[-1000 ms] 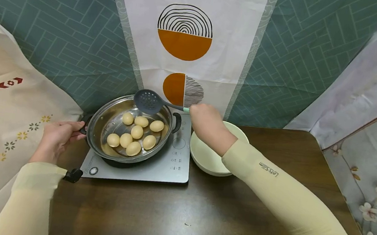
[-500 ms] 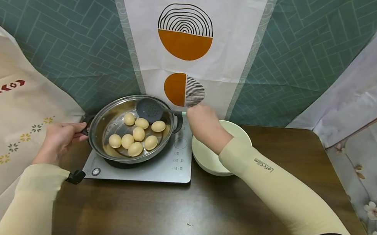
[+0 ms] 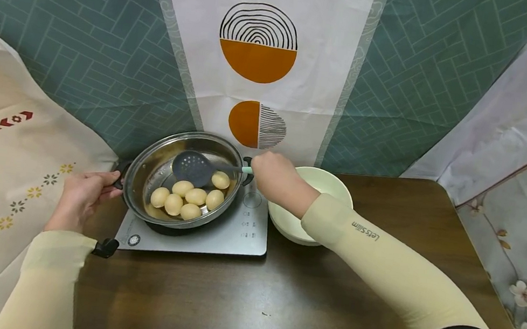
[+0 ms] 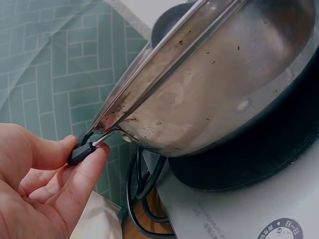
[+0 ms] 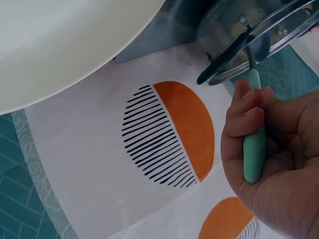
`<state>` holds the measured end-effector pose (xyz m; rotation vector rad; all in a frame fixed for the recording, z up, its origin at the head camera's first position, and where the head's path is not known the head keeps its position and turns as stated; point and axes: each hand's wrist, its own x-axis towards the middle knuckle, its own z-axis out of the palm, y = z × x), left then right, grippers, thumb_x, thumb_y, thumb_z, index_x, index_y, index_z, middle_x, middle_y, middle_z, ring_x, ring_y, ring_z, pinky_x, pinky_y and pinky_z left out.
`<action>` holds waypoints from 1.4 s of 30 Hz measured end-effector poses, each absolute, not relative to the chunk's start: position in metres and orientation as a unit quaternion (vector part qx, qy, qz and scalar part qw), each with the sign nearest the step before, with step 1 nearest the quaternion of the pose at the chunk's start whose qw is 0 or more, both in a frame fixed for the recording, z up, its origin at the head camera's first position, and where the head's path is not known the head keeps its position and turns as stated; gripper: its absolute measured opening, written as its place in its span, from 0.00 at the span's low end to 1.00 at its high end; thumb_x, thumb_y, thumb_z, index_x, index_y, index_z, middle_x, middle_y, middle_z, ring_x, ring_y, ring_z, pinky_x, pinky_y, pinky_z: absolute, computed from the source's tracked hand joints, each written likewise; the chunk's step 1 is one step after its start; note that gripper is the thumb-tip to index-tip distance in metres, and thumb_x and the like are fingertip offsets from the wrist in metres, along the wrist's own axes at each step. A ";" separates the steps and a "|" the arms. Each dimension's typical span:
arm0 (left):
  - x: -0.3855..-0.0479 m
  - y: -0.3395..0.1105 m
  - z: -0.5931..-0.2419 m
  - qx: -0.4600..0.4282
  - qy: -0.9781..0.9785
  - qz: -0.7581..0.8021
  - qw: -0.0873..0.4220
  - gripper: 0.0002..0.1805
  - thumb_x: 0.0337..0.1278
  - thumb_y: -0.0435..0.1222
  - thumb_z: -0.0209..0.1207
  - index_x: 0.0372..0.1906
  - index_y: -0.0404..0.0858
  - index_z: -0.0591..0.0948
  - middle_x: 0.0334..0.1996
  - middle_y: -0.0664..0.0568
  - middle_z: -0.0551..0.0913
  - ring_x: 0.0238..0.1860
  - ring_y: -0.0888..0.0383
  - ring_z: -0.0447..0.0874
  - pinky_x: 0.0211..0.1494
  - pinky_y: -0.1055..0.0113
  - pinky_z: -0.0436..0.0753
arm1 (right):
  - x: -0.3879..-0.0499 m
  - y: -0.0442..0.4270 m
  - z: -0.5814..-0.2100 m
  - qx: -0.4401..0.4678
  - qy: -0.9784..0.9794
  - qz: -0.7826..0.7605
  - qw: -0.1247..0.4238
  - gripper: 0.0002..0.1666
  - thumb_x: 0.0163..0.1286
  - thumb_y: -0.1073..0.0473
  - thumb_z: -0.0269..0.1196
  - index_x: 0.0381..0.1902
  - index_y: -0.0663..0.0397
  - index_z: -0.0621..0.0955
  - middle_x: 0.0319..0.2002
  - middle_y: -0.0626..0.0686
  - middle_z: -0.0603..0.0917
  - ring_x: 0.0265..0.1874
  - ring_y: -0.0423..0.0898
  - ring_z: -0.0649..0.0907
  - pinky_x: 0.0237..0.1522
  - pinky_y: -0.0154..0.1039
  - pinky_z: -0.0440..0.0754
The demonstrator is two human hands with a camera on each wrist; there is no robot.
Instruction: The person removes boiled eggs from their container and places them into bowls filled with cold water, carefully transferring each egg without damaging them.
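Between our left hand (image 3: 86,193) and our right hand (image 3: 277,178) sits a stainless-steel pan (image 3: 197,144), carried by a flat silver cooktop (image 3: 250,241) on the wooden worktop (image 3: 180,296); inside it we count seven pale yellow ovals (image 3: 196,196), eggs or small peeled potatoes, we cannot tell which; whether another lies behind the skimmer (image 3: 187,166) is hidden from us. At the left hand's fingertips is the pan's black side handle (image 4: 81,153), pinched between thumb and fingers; to the right hand's left reaches the dark perforated skimmer, its head within the pan close beside the ovals, its mint-green handle (image 5: 254,152) wrapped in that hand's curled fingers. Just below the right hand stands a cream bowl (image 3: 286,224); no oval shows in the part that we can see, though the right arm hides some of it. As for progress, we judge that the pan is steadied and the skimmer in place among the ovals; the work on them looks under way, nearer its start than its end; all that show lie in the pan and none looks lifted, so most of the handling seems left; how cooked they are we cannot tell.
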<state>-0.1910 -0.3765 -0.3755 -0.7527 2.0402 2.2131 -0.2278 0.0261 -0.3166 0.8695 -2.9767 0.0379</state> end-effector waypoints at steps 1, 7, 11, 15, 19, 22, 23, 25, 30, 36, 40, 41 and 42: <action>-0.191 -0.377 -0.375 -0.243 0.659 0.712 0.020 0.05 0.55 0.33 0.63 0.27 0.43 0.87 0.22 0.53 0.86 0.22 0.60 0.86 0.32 0.68 0.88 | -0.227 0.025 -0.316 0.280 -0.960 0.015 0.015 0.06 0.61 0.67 0.57 0.29 0.53 0.80 0.25 0.50 0.80 0.23 0.45 0.79 0.22 0.39 0.83; -0.191 -0.376 -0.376 -0.248 0.665 0.705 0.017 0.04 0.54 0.34 0.64 0.26 0.44 0.86 0.22 0.54 0.86 0.22 0.60 0.86 0.32 0.69 0.88 | -0.225 0.022 -0.315 0.273 -0.962 0.025 -0.011 0.05 0.62 0.65 0.57 0.31 0.53 0.80 0.25 0.49 0.81 0.22 0.45 0.79 0.23 0.37 0.82; -0.190 -0.375 -0.375 -0.243 0.663 0.707 0.016 0.04 0.54 0.34 0.64 0.27 0.43 0.86 0.23 0.53 0.86 0.22 0.60 0.86 0.32 0.69 0.88 | -0.224 0.022 -0.315 0.276 -0.961 0.027 -0.016 0.04 0.62 0.65 0.58 0.32 0.53 0.80 0.25 0.49 0.81 0.22 0.44 0.79 0.21 0.35 0.81; -0.190 -0.375 -0.374 -0.236 0.659 0.714 0.013 0.05 0.55 0.32 0.63 0.27 0.42 0.86 0.23 0.53 0.86 0.22 0.59 0.86 0.31 0.68 0.88 | -0.221 0.020 -0.313 0.288 -0.956 0.045 -0.032 0.03 0.63 0.64 0.59 0.34 0.54 0.80 0.27 0.48 0.82 0.22 0.43 0.79 0.20 0.32 0.79; -0.189 -0.375 -0.372 -0.229 0.660 0.715 0.009 0.07 0.56 0.31 0.61 0.26 0.42 0.86 0.22 0.53 0.86 0.22 0.59 0.86 0.31 0.68 0.88 | -0.220 0.016 -0.311 0.283 -0.953 0.086 -0.071 0.03 0.63 0.61 0.61 0.34 0.54 0.81 0.27 0.47 0.82 0.22 0.43 0.79 0.19 0.29 0.77; -0.189 -0.376 -0.372 -0.227 0.661 0.715 0.007 0.08 0.57 0.31 0.60 0.26 0.42 0.86 0.22 0.53 0.86 0.22 0.59 0.86 0.31 0.68 0.88 | -0.221 0.015 -0.310 0.269 -0.951 0.115 -0.099 0.04 0.64 0.61 0.61 0.33 0.54 0.83 0.26 0.47 0.82 0.21 0.42 0.78 0.19 0.29 0.76; -0.189 -0.376 -0.372 -0.227 0.661 0.715 0.007 0.08 0.57 0.31 0.60 0.26 0.42 0.86 0.22 0.53 0.86 0.22 0.59 0.86 0.30 0.68 0.88 | -0.221 0.015 -0.310 0.262 -0.951 0.122 -0.108 0.05 0.64 0.61 0.60 0.32 0.53 0.83 0.26 0.47 0.82 0.21 0.42 0.77 0.19 0.29 0.76; -0.189 -0.376 -0.373 -0.228 0.661 0.715 0.008 0.08 0.57 0.31 0.60 0.27 0.42 0.86 0.23 0.53 0.86 0.22 0.59 0.86 0.30 0.68 0.88 | -0.223 0.015 -0.311 0.247 -0.951 0.138 -0.122 0.06 0.64 0.61 0.60 0.31 0.53 0.84 0.25 0.47 0.82 0.21 0.43 0.76 0.19 0.30 0.75; -0.189 -0.376 -0.373 -0.226 0.660 0.717 0.006 0.07 0.56 0.31 0.61 0.26 0.42 0.86 0.22 0.53 0.86 0.22 0.59 0.86 0.30 0.68 0.88 | -0.227 0.019 -0.313 0.214 -0.950 0.171 -0.148 0.07 0.66 0.60 0.59 0.32 0.54 0.83 0.27 0.48 0.82 0.22 0.43 0.76 0.19 0.31 0.75; -0.189 -0.375 -0.373 -0.227 0.660 0.716 0.005 0.07 0.56 0.31 0.61 0.26 0.41 0.86 0.22 0.52 0.86 0.22 0.58 0.86 0.30 0.68 0.88 | -0.231 0.026 -0.315 0.209 -0.946 0.191 -0.160 0.09 0.67 0.60 0.58 0.31 0.56 0.84 0.26 0.50 0.83 0.19 0.42 0.74 0.16 0.29 0.71; -0.189 -0.375 -0.374 -0.233 0.661 0.713 0.009 0.07 0.56 0.31 0.61 0.26 0.42 0.86 0.22 0.53 0.86 0.21 0.59 0.86 0.29 0.68 0.87 | -0.231 0.031 -0.311 0.205 -0.943 0.209 -0.158 0.11 0.67 0.60 0.57 0.29 0.56 0.84 0.23 0.50 0.81 0.17 0.42 0.71 0.15 0.29 0.67; -0.189 -0.375 -0.374 -0.235 0.662 0.712 0.009 0.07 0.56 0.31 0.61 0.26 0.42 0.86 0.22 0.53 0.86 0.21 0.59 0.86 0.29 0.69 0.87 | -0.231 0.033 -0.310 0.203 -0.943 0.210 -0.158 0.11 0.68 0.60 0.57 0.28 0.56 0.84 0.22 0.50 0.80 0.17 0.42 0.71 0.15 0.29 0.67; -0.189 -0.374 -0.374 -0.238 0.662 0.711 0.011 0.07 0.56 0.31 0.61 0.27 0.42 0.86 0.22 0.53 0.86 0.21 0.59 0.86 0.29 0.68 0.87 | -0.231 0.034 -0.309 0.200 -0.943 0.212 -0.158 0.12 0.68 0.60 0.57 0.28 0.55 0.84 0.21 0.50 0.79 0.17 0.42 0.70 0.15 0.29 0.66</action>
